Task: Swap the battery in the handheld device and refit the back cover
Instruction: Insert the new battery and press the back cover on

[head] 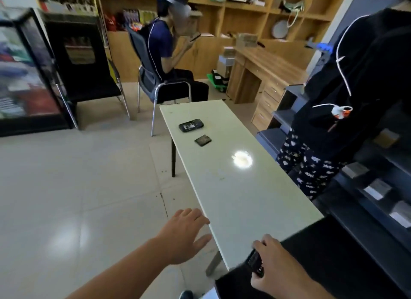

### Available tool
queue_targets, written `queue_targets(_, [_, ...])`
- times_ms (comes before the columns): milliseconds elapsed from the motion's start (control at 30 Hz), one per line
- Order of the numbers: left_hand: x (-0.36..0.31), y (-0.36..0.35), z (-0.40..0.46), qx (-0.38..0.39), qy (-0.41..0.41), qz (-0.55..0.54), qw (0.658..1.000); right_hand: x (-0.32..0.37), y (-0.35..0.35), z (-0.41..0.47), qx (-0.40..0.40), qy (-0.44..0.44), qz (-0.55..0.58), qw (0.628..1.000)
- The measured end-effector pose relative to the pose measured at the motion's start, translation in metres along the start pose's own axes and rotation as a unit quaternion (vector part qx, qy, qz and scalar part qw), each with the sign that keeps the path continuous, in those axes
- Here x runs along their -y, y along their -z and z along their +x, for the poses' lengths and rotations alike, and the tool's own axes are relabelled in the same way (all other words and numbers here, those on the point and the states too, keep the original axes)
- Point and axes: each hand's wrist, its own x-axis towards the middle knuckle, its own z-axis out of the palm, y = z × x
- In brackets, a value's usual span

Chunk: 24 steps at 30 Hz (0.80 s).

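A long white table (244, 187) runs away from me. Near its far end lies a black handheld device (191, 125), and just in front of it a small flat black rectangular piece (203, 140), either a battery or a cover, I cannot tell which. My left hand (184, 234) hovers by the table's near left edge, fingers spread and holding nothing. My right hand (273, 265) is at the table's near corner, closed around a small dark object (255, 263) that is blurred; its kind is unclear.
A person in dark clothes and patterned trousers (311, 172) stands close to the table's right side. Another person (164, 54) sits on a chair beyond the far end. Dark shelving (378, 187) lines the right; wooden shelves and a desk (262, 67) fill the back.
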Motion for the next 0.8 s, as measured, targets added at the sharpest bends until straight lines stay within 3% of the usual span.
queue_targets(400, [0.204,0.099,0.137,-0.018,0.063,0.045,0.997,0.064,0.090,0.273,-0.006,0.068,-0.022,0.997])
queue_targets(800, [0.399,0.158,0.311,-0.007,-0.016,0.005,1.000,0.133,0.152,0.475,-0.018,-0.036,0.000,0.999])
